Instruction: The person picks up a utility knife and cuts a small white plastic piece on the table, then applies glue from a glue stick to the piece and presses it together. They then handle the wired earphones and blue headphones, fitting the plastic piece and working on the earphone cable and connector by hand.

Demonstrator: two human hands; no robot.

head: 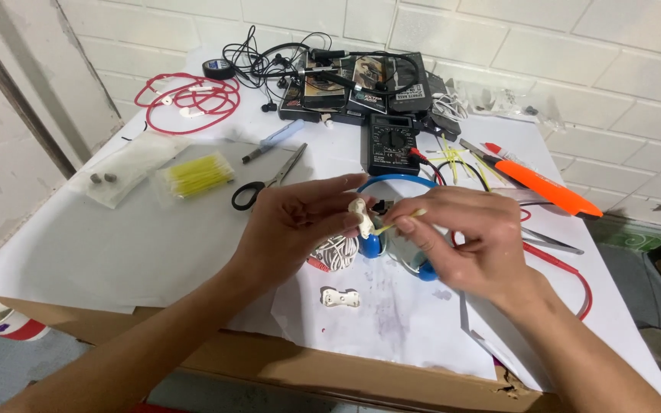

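Centrally, over the white paper sheet [154,252], left hand [288,222] pinched a small white earpiece part [360,216] between closed fingertips; right hand [464,237] gripped a thin yellow strip [395,222] touching it, above the blue headphones [399,183].

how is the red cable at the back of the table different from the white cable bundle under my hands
The red cable lies in wide, loose loops, spread flat near the wall; the white cable bundle is wound into a tight, small clump. The red cable is fully in view and untouched, while the white bundle is partly hidden beneath the left hand. They differ in colour, red against white. Both rest on the white paper covering the table.
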